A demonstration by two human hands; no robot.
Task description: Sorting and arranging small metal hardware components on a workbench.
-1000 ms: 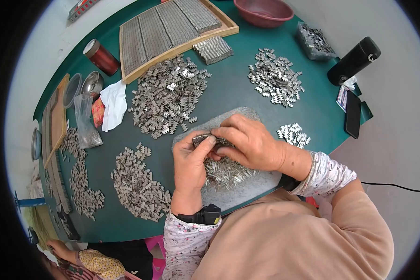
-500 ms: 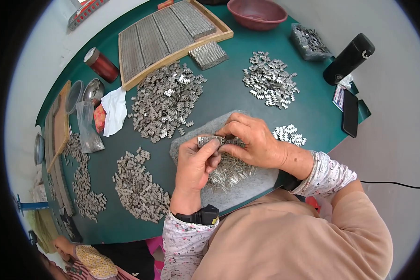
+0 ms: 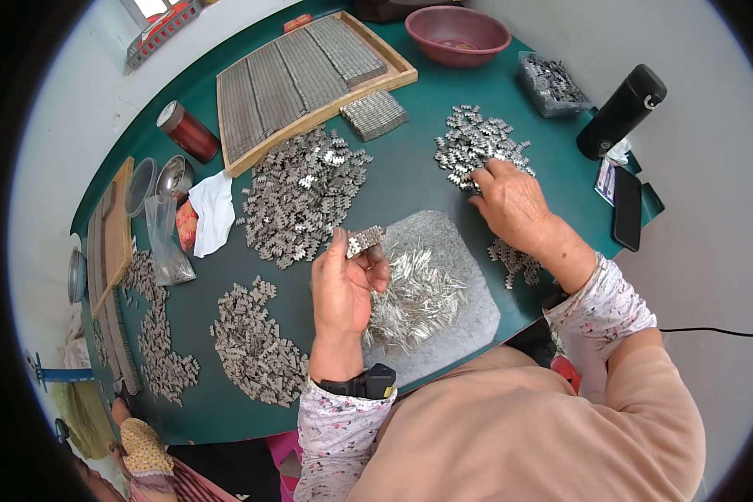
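My left hand [image 3: 340, 289] is closed on a small stack of zigzag metal pieces [image 3: 365, 242], pinched between thumb and fingers above the grey mat's left side. My right hand [image 3: 514, 201] reaches to the near edge of a pile of shiny zigzag metal pieces [image 3: 481, 138] at the far right. Its thumb and forefinger are apart, and no piece shows between them; the other fingertips are partly hidden. On the grey mat [image 3: 470, 330] in front of me lies a heap of thin silvery pins [image 3: 418, 297]. A smaller group of metal pieces [image 3: 514, 261] sits below my right wrist.
More piles of metal pieces [image 3: 305, 197] [image 3: 259, 347] cover the table's left half. A wooden tray [image 3: 309, 105] of lined-up pieces stands at the back beside a stacked block [image 3: 375, 115]. A pink basin [image 3: 458, 38], black bottle [image 3: 623, 110] and phone [image 3: 627, 207] stand around. Another person's sleeve [image 3: 146, 448] shows lower left.
My right hand has left the stack in my left hand and moved right and away to the far right pile. The pin heap on the mat is now uncovered.
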